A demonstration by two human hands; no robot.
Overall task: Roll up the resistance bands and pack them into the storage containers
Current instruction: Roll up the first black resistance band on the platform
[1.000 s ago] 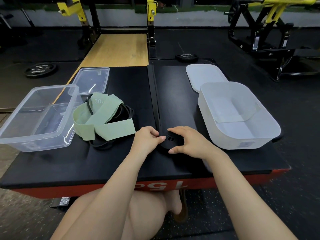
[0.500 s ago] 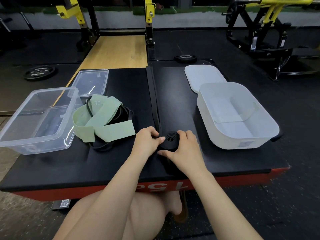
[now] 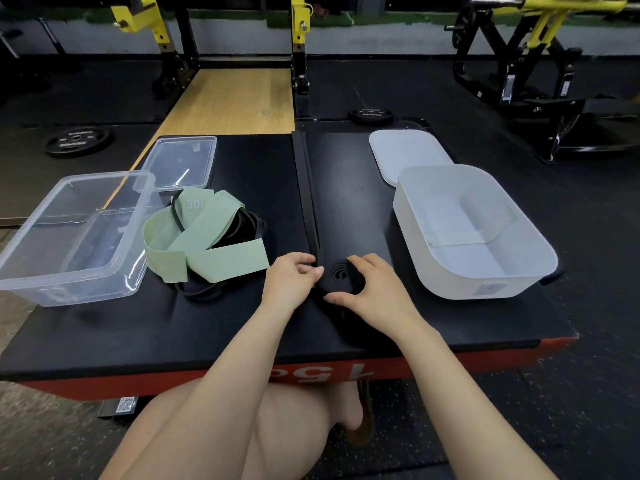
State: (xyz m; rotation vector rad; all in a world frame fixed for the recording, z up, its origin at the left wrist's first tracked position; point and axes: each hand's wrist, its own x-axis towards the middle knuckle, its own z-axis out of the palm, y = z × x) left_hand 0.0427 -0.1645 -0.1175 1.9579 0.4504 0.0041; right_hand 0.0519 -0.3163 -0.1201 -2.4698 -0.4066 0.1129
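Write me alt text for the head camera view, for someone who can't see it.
Two bare hands, left hand and right hand, grip a partly rolled black band on a black padded platform. A green band lies tangled beside an open clear container; an open white container sits right.

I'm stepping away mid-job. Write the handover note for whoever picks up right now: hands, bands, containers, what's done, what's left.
Left hand: pinches the edge of the black band roll.
Right hand: fingers curl round the same roll, which lies flat on the black mat with its tail running away along the centre seam.
Green band: loose heap over more black bands, beside the clear container.
White container: open; no band visible inside either container. Both lids lie behind them.
Done: black band partly rolled.
Left: finish the roll, pack it, then roll and pack the rest.
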